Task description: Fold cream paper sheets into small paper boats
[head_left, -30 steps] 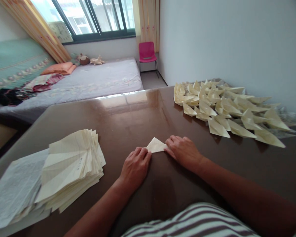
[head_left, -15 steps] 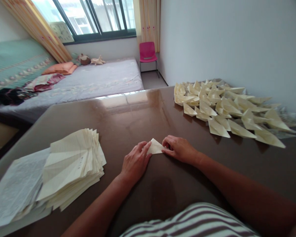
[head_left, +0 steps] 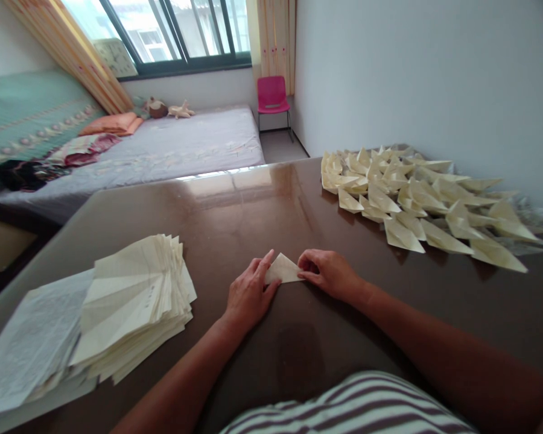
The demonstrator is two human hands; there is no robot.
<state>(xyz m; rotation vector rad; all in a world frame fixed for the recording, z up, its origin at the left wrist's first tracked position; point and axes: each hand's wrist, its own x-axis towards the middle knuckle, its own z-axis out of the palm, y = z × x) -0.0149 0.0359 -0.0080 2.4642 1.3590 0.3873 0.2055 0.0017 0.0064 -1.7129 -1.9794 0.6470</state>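
Observation:
A small triangle of folded cream paper [head_left: 282, 270] lies on the brown table between my two hands, its point facing away from me. My left hand [head_left: 250, 290] keeps the paper's left corner under the thumb, with the index finger lifted and stretched forward. At the right corner, my right hand [head_left: 326, 271] pinches the paper between thumb and curled fingers. Further right sits a large group of folded cream paper pieces [head_left: 405, 232] with pointed ends, set in rows. To the left rests a thick stack of creased cream sheets [head_left: 131, 295].
Grey-white printed sheets [head_left: 40, 331] lie partly under the cream stack. The glossy brown table [head_left: 248, 223] reaches toward a bed [head_left: 199, 138] with orange pillows [head_left: 111, 125]. A pink chair [head_left: 272, 96] stands by the window, and a white wall runs along the right.
My left index finger has lifted off the paper's edge and straightened forward, showing more of the left side. The right hand keeps its pinch, almost unmoved.

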